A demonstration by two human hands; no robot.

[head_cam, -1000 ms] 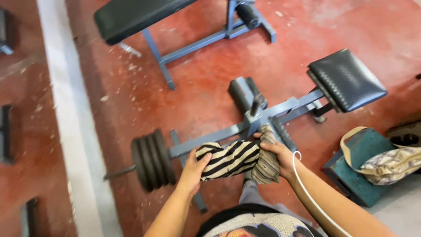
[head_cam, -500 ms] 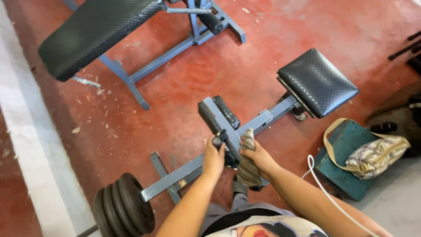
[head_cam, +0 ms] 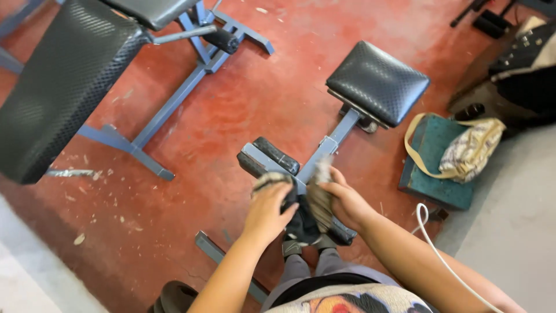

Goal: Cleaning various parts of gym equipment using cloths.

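We grip the cloth (head_cam: 315,200), soft and limp: left hand (head_cam: 267,208) and right hand (head_cam: 346,203) clenched shut on its bunched ends.

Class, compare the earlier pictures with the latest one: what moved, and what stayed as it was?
The left hand and right hand carried the striped cloth from near the weight plates onto the blue frame's padded rollers. The cloth, earlier stretched out, is now bunched. Both hands still grip it; the square seat pad and bag stayed put.

- Padded bench (head_cam: 63,87) stands far left on the floor (head_cam: 231,116).
- Seat pad (head_cam: 376,81) lies far of the cloth (head_cam: 307,208).
- Bag (head_cam: 469,150) rests on the step block (head_cam: 431,168), right.
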